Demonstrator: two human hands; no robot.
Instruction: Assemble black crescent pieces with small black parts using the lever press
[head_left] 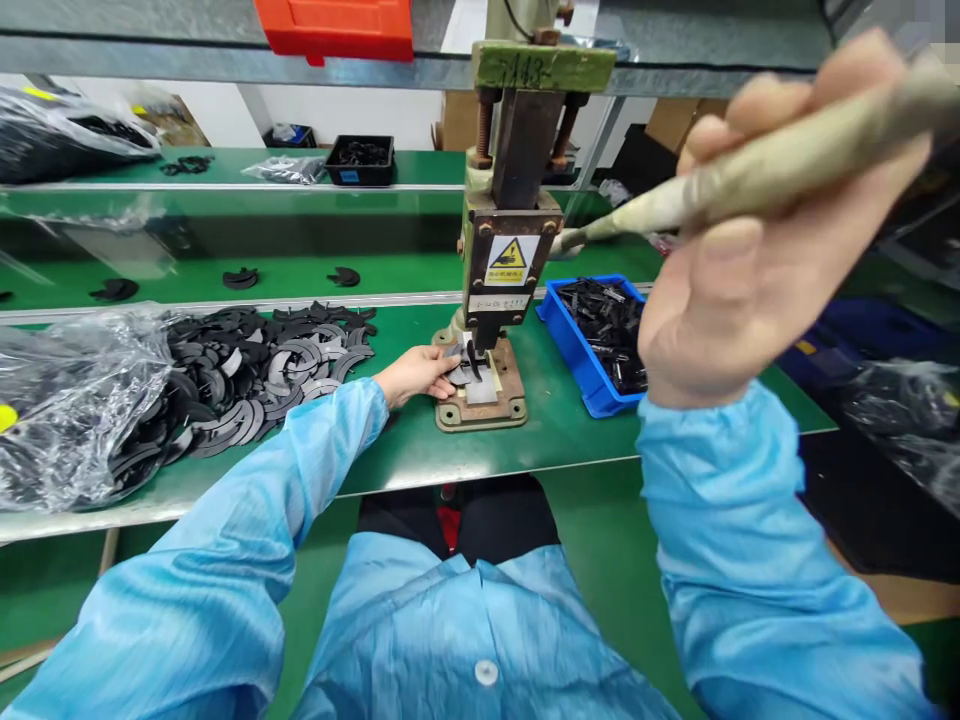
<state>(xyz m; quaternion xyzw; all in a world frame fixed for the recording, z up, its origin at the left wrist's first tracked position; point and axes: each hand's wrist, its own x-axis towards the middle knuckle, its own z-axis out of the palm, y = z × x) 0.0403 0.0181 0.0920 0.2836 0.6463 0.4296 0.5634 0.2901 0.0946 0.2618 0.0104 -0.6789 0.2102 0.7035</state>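
A green hand press (517, 150) with a yellow warning label stands at the middle of the bench. My right hand (757, 240) is wrapped round the press's lever (720, 185), raised at the right. At the press's base (480, 420), my left hand (420, 374) pinches a dark curved plastic piece (457, 370) on the metal fixture plate (482, 388), below the ram. The fingers partly cover that piece. Another thin black curved part stands by the ram's lower end.
Many black crescent-shaped parts (277, 365) are heaped at the left, spilling from a clear plastic bag (67, 400). A blue bin (589, 375) of small black parts stands right of the press. Behind are a black tray (360, 178) and a red bin (337, 25) overhead.
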